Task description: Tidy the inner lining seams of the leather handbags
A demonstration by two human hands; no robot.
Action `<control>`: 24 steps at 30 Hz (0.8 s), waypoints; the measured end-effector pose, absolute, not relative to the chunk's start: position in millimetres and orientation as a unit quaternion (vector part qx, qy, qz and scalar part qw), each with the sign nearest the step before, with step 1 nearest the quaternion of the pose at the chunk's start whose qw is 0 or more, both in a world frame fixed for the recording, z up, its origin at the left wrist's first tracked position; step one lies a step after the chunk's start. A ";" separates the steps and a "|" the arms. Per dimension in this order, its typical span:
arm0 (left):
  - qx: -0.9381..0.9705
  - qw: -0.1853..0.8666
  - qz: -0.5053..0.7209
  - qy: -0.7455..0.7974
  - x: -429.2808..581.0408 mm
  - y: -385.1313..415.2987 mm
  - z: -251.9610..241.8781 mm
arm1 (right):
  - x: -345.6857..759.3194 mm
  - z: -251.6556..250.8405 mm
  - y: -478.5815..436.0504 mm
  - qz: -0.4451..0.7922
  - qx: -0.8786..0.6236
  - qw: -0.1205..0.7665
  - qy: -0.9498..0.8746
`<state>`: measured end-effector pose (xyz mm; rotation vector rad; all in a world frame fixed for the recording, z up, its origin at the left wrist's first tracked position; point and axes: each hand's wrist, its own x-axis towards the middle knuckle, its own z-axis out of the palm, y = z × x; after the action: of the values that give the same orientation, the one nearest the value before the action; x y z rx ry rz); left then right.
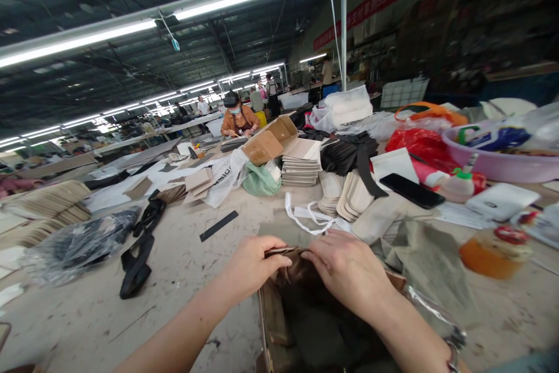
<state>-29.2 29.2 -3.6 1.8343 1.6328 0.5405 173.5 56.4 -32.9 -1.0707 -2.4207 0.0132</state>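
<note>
An open brown bag (323, 326) with a dark olive lining lies in front of me at the bottom of the view. My left hand (253, 265) pinches its far brown rim between thumb and fingers. Close beside it, my right hand (349, 268) grips the same rim, thumb toward the inside. The right forearm covers part of the bag's right side, and the lower end is cut off by the frame. White straps (308, 216) lie just beyond my hands, and a crumpled olive cloth (430, 265) is to the right.
Stacked beige panels (301, 162), a brown cardboard box (269, 141) and black pieces (349, 153) stand further back. A black phone (411, 190), an orange-filled jar (493, 254) and a lilac basin (502, 162) are right. Black straps (137, 262) lie left. A co-worker (240, 120) sits across.
</note>
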 end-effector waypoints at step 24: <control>0.788 0.098 0.290 0.534 -22.9 31.6 -11.3 | 181.3 -37.1 69.6 0.005 -0.408 0.243 -0.880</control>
<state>-22.9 31.6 -11.3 2.3325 1.5796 0.8587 181.3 69.6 -37.1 -1.1146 -2.4054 0.0147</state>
